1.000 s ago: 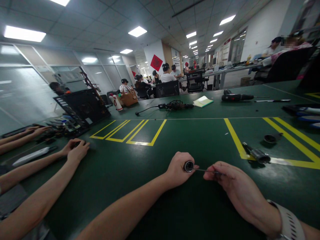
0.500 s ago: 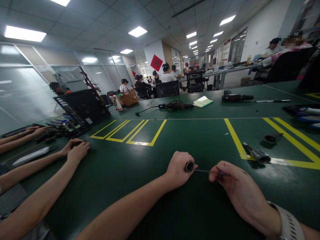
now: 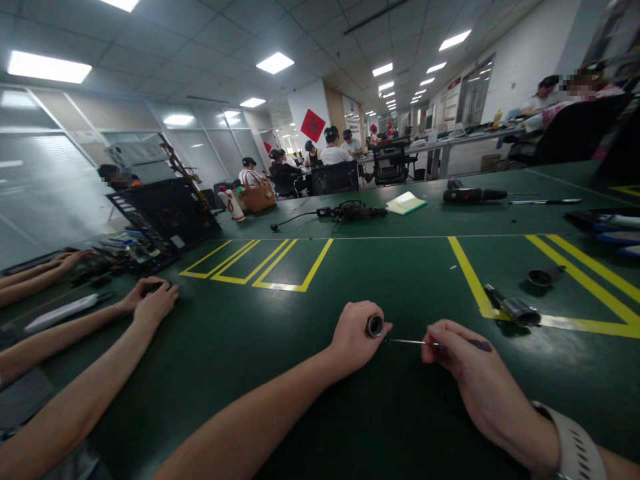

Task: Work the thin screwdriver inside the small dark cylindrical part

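Note:
My left hand (image 3: 356,335) is closed round a small dark cylindrical part (image 3: 375,326), its round open end facing me. My right hand (image 3: 460,357) pinches a thin screwdriver (image 3: 434,344) with a dark handle; its metal shaft points left, and the tip sits just right of and slightly below the cylinder, apart from it. Both hands rest low over the green table (image 3: 280,333). A pale watch strap (image 3: 577,447) is on my right wrist.
A grey metal tube (image 3: 515,310) and a small black cap (image 3: 543,275) lie to the right on yellow floor-style lines. Farther back are a power screwdriver (image 3: 470,194), a cable bundle (image 3: 350,211) and a notepad (image 3: 406,203). Other people's hands (image 3: 153,300) and an opened laptop (image 3: 163,217) are at left.
My right hand has drawn back to the right, pulling the screwdriver tip out of the cylinder's end. My left hand has turned the cylinder slightly up.

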Demonstrator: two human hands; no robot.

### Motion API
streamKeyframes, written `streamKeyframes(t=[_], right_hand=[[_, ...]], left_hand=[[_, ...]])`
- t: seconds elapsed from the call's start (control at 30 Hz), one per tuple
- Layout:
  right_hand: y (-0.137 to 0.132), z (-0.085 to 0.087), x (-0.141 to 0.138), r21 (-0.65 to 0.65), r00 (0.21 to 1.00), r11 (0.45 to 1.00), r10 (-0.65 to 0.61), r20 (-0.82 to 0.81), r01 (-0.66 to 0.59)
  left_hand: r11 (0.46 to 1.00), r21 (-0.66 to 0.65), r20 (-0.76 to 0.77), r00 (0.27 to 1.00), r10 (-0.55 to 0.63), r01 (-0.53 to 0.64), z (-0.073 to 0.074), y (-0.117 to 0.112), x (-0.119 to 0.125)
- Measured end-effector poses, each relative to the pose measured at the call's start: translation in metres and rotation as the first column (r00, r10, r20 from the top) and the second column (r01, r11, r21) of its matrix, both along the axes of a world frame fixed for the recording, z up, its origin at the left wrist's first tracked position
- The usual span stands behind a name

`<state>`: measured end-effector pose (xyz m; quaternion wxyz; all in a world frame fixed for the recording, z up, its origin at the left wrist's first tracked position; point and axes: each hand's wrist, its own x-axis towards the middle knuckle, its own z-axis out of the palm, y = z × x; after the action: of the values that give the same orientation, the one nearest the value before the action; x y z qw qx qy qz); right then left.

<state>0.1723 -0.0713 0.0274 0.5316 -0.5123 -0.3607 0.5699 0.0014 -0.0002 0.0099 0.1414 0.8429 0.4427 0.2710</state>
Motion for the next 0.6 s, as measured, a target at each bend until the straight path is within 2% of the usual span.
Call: streamKeyframes(t=[0.13,0.6], right_hand=[[-0.0012,0.0004,-0.0008,-0.012,0.999,1.0,0.027,0.017,-0.027],[0.0022,-0.0056,-0.0013,0.007,0.996,0.998,-0.066,-0.054,0.066]], left_hand=[[0.999,-0.018,0.02,0.999,-0.045,0.045,0.0005,0.0002,-0.0001],[0.993,-0.058,-0.044,0.993,-0.106,0.103,-0.0009,0.0007,0.0001]])
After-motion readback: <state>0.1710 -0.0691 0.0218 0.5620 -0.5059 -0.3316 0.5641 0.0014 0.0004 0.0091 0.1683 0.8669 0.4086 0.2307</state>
